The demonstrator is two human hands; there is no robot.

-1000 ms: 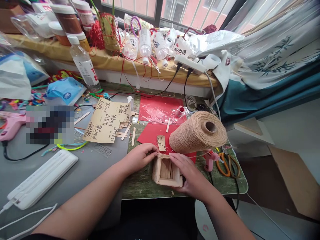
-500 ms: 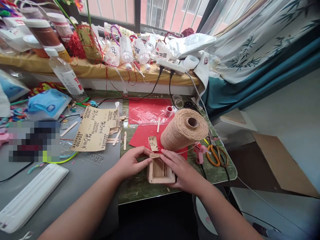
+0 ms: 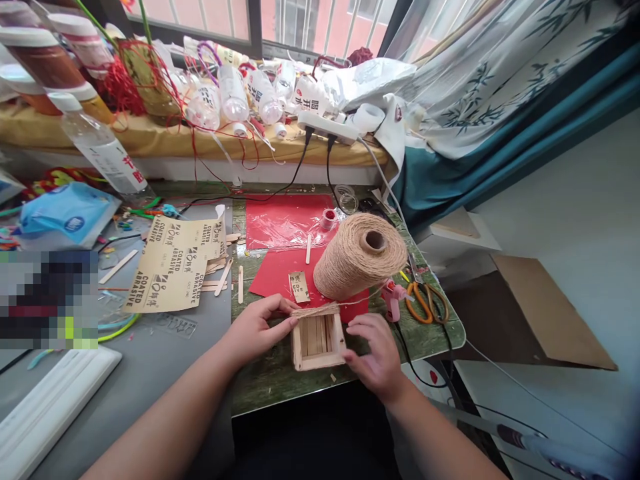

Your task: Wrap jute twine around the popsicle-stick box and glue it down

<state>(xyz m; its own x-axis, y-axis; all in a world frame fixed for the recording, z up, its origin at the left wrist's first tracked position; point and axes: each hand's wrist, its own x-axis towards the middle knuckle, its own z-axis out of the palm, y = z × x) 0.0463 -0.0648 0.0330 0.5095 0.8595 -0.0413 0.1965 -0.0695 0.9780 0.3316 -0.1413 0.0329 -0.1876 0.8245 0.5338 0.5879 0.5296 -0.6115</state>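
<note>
Wooden box (image 3: 320, 363) near table edge (image 3: 280, 397), spool (image 3: 345, 263) close behind

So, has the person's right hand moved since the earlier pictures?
Yes: judged against the pink glue gun, the right hand has moved right, closer to it, off the far rim of the wooden box.

wooden box (image 3: 320, 361): slatted, open-faced | tan twine (image 3: 316, 311): along box's far edge | twine spool (image 3: 347, 260): large, beyond box

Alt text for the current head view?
A person's left hand holds the far left corner of a small wooden box, twine along its far edge; the right hand is at its right side. Beyond stands a twine spool, pink glue gun and scissors to its right.
</note>
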